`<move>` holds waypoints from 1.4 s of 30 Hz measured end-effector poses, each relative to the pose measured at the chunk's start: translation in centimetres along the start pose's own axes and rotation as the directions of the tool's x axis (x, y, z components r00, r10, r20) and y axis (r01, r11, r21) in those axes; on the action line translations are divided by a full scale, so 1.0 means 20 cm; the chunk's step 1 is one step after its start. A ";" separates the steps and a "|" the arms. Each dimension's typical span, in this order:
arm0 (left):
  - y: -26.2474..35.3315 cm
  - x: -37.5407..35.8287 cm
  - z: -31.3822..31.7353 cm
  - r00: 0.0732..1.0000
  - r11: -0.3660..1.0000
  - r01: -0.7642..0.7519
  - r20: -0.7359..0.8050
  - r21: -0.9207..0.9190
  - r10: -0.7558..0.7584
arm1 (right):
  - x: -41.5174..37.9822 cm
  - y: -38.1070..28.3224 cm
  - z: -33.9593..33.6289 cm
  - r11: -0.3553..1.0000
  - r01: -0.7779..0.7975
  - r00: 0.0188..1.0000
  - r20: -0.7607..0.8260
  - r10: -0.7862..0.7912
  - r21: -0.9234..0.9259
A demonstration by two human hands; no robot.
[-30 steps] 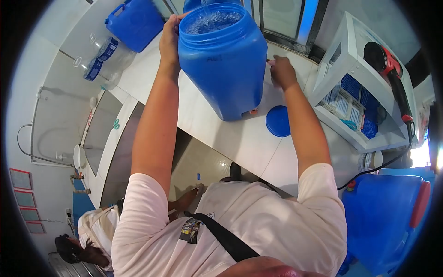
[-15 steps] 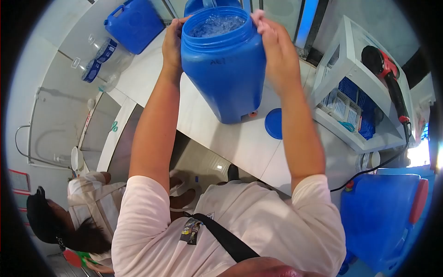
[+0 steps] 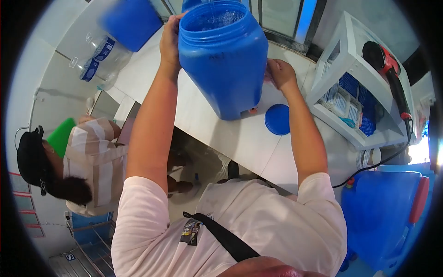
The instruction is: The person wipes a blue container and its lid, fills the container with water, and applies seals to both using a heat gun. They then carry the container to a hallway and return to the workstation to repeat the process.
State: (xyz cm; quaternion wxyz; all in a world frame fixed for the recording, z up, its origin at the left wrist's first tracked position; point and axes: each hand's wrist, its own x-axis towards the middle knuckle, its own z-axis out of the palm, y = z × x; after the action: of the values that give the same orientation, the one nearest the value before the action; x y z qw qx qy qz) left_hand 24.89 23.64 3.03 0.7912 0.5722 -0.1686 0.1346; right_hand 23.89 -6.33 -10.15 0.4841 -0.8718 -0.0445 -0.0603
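Note:
A large blue water jug (image 3: 224, 69) stands open on the white counter, its wide threaded mouth facing up. A thin stream of water (image 3: 213, 10) falls into it, and the water inside is churning. My left hand (image 3: 170, 39) grips the jug's upper left side, its fingers partly hidden behind it. Lower down on the right side, my right hand (image 3: 280, 74) is closed against the jug's wall, with what looks like a pink cloth (image 3: 269, 77) partly hidden in it. A round blue lid (image 3: 277, 119) lies on the counter, right of the jug's base.
Another blue container (image 3: 131, 25) and clear plastic bottles (image 3: 104, 55) stand at the left. A white shelf (image 3: 339, 74) carries a red-and-black heat gun (image 3: 385, 64), its cord hanging down. At lower right is a big blue container (image 3: 380, 217). Another person (image 3: 94, 161) is at the left.
My right hand has moved from the jug's rim down its right side with the pink cloth. My left hand stays near the top. The other person has moved, and a green object shows beside them.

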 end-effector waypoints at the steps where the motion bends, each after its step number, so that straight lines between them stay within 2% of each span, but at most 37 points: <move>1: 0.01 -0.01 0.01 0.999 1.000 0.023 -0.024 -0.022 -0.023 | 0.03 0.11 0.04 0.992 -0.125 0.990 -0.059 0.125 0.017; 2: 0.01 0.00 0.01 0.998 0.998 0.040 -0.045 -0.044 -0.042 | 0.04 0.14 0.05 0.970 -0.241 0.962 -0.118 0.245 0.042; 3: 0.01 0.00 0.01 0.997 0.998 0.042 -0.057 -0.049 -0.045 | 0.05 0.17 0.07 0.969 -0.244 0.961 -0.121 0.247 0.040; 5: 0.01 -0.01 0.02 0.997 0.999 0.028 -0.073 -0.034 -0.031 | 0.06 0.19 0.11 0.905 -0.232 0.960 -0.064 0.272 0.356; 7: 0.02 -0.03 0.04 0.996 1.000 0.009 -0.091 -0.014 -0.010 | 0.15 0.26 0.16 0.905 -0.186 0.974 -0.047 0.220 0.383; 9: 0.03 -0.06 0.05 0.999 0.999 -0.031 0.017 0.042 0.030 | 0.21 0.23 0.17 0.904 -0.137 0.986 -0.029 0.162 0.405; 12: -0.03 -0.14 0.04 0.994 0.992 -0.102 0.046 0.076 0.098 | 0.28 0.22 0.18 0.939 -0.085 0.991 -0.071 0.115 0.334; 15: -0.27 -0.31 -0.09 0.977 0.985 0.174 -0.130 0.025 -0.169 | 0.28 0.19 0.17 0.976 0.001 0.996 -0.089 0.019 0.218; 17: -0.42 -0.53 -0.11 0.939 0.947 0.306 -0.193 0.099 -0.284 | 0.21 0.03 0.12 0.982 -0.059 0.998 -0.020 0.064 0.179; 18: -0.49 -0.62 -0.12 0.913 0.923 0.382 -0.172 0.049 -0.369 | 0.24 0.02 0.12 0.983 -0.055 0.998 -0.023 0.060 0.176; 19: -0.52 -0.68 -0.13 0.891 0.899 0.438 -0.132 0.003 -0.434 | 0.27 0.01 0.11 0.995 -0.063 0.998 0.034 0.061 0.072; 20: -0.50 -0.69 -0.12 0.894 0.901 0.433 -0.129 0.000 -0.430 | 0.30 0.00 0.10 0.997 -0.066 0.994 0.089 0.068 -0.033; 21: -0.48 -0.69 -0.12 0.923 0.927 0.374 -0.086 -0.010 -0.374 | 0.31 0.00 0.09 0.997 -0.064 0.994 0.084 0.066 -0.035; 23: -0.37 -0.63 -0.08 0.974 0.974 0.224 0.002 -0.027 -0.225 | 0.32 0.03 0.10 0.915 -0.008 0.999 0.029 0.022 -0.404; 24: -0.33 -0.55 -0.08 0.991 0.992 0.128 -0.042 -0.018 -0.128 | 0.30 0.09 0.11 0.913 -0.013 0.999 0.029 0.027 -0.407; 26: -0.10 -0.44 0.03 0.999 1.000 -0.020 0.044 -0.004 0.020 | 0.27 0.23 0.13 0.949 -0.045 0.996 -0.092 0.017 -0.313; 27: -0.03 -0.40 0.04 0.992 0.999 0.000 0.123 -0.037 0.004 | 0.24 0.23 0.12 0.946 -0.049 0.996 -0.090 0.022 -0.319; 29: -0.03 -0.38 0.10 0.997 0.999 -0.021 0.073 0.024 0.019 | 0.15 0.25 0.09 0.954 -0.270 0.962 0.001 0.272 -0.131; 30: -0.03 -0.37 0.12 0.998 0.994 -0.051 0.029 0.093 0.049 | 0.19 0.31 0.09 0.953 -0.275 0.961 -0.004 0.277 -0.130; 31: -0.05 -0.37 0.11 0.998 0.995 -0.052 0.038 0.090 0.049 | 0.25 0.37 0.08 0.973 -0.089 0.994 -0.079 0.074 -0.211; 32: -0.07 -0.36 0.08 0.996 0.990 -0.080 0.056 0.114 0.074 | 0.29 0.41 0.08 0.949 0.089 0.981 -0.137 -0.135 -0.303; 33: -0.09 -0.35 0.06 0.992 0.985 -0.109 0.073 0.136 0.100 | 0.25 0.21 -0.01 0.999 -0.021 0.991 -0.129 0.026 0.037; 34: -0.10 -0.35 0.05 0.992 0.985 -0.108 0.076 0.133 0.099 | 0.20 -0.11 -0.12 0.920 -0.137 0.983 -0.065 0.172 0.368; 35: -0.10 -0.35 0.05 0.990 0.983 -0.126 0.080 0.136 0.116 | 0.21 -0.27 -0.15 0.774 0.043 0.976 -0.192 0.103 0.632; 36: -0.11 -0.35 0.05 0.988 0.980 -0.141 0.083 0.139 0.131 | 0.22 -0.40 -0.17 0.542 0.239 0.940 -0.332 0.078 0.806; 38: -0.12 -0.35 0.05 0.988 0.983 -0.135 0.088 0.127 0.125 | 0.15 -0.72 -0.30 0.335 0.334 0.942 -0.298 -0.155 0.881; 39: -0.11 -0.35 0.05 0.987 0.983 -0.141 0.088 0.114 0.131 | 0.16 -0.75 -0.27 0.333 0.335 0.942 -0.300 -0.153 0.881; 41: -0.12 -0.36 0.05 0.987 0.982 -0.146 0.080 0.116 0.137 | 0.19 -0.84 -0.22 0.626 0.345 0.874 0.004 -0.487 0.699; 42: -0.12 -0.36 0.05 0.987 0.981 -0.150 0.069 0.119 0.143 | 0.15 -0.87 -0.22 0.625 0.350 0.871 0.003 -0.491 0.698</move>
State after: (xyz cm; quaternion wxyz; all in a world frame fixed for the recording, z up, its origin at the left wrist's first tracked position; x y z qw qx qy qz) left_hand 19.29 21.84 -1.74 0.7368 0.6099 -0.2254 0.1855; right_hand 24.20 -0.84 7.16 0.7329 -0.6002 -0.3133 -0.0668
